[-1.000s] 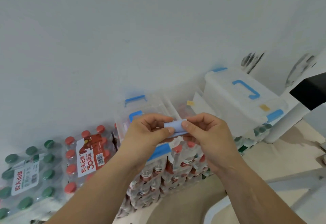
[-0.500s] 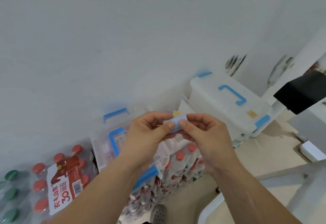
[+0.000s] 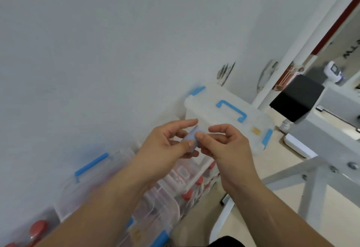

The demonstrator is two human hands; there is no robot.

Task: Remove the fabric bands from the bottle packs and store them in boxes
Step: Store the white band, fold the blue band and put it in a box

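Pale blue fabric band (image 3: 191,139) is held in the air between the two hands, in front of the white wall (image 3: 116,52) and above the bottle packs. The left hand (image 3: 165,147) pinches the band between the thumb and the bent fingers, with the index finger stretched over its top edge. The right hand (image 3: 227,145) grips the other end: its thumb presses on the band and the other fingers are curled behind it. The band looks folded or bunched into a short piece; the picture is soft here, so its exact shape is not clear.

Behind the right hand stands a translucent storage box (image 3: 255,124) with its lid on, a blue handle on top and blue clips at the sides. Under the left forearm there is a second translucent box (image 3: 78,198) with a blue handle; it is blurred, and I cannot tell whether its lid is closed. Between and below the hands lie the bottle packs (image 3: 188,195) with red caps, wrapped in clear film. One more red cap (image 3: 38,227) shows at the lower left corner. At the right side a grey metal frame (image 3: 311,149) stands on the beige floor (image 3: 268,198), with a black block (image 3: 296,100) above it.
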